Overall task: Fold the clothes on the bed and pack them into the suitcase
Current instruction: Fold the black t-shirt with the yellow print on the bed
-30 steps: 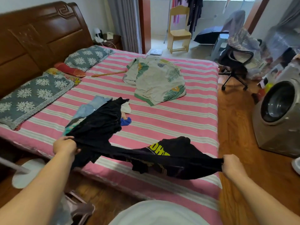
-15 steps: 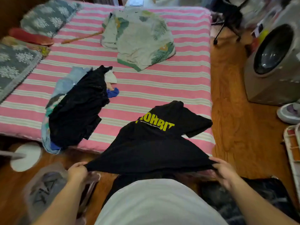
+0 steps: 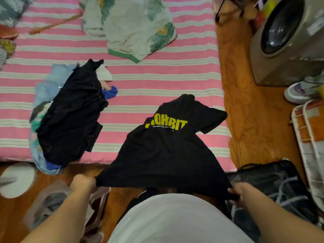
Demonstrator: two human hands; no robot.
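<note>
A black T-shirt (image 3: 163,155) with large yellow lettering and a thin line of small pale print beneath it is stretched out over the near edge of the bed (image 3: 157,81). Its fabric is matt and creased, and one short sleeve spreads toward the bed's right edge, while the collar end bunches into a dark peak above the lettering. The shirt's long axis runs from the near edge toward the middle of the bed, with the hem end nearest the person and the collar end pointing away. The upper part with the lettering lies on the pink and cream striped cover near the near right corner; the lower part hangs free off the near edge, pulled taut into a straight line.

The left hand (image 3: 82,183) is clenched round the left corner of the hem, and the right hand (image 3: 241,193) pinches the right corner, fingers curled into the cloth. The hem spans between the two hands, just above the person's white top (image 3: 171,220).

Further left on the bed, a heap of clothes (image 3: 70,116) topped by a black garment reaches to the near edge. A pale leaf-print garment (image 3: 133,27) lies toward the far side. A dark suitcase (image 3: 273,186) sits on the wooden floor (image 3: 254,120) just past the right hand.
</note>
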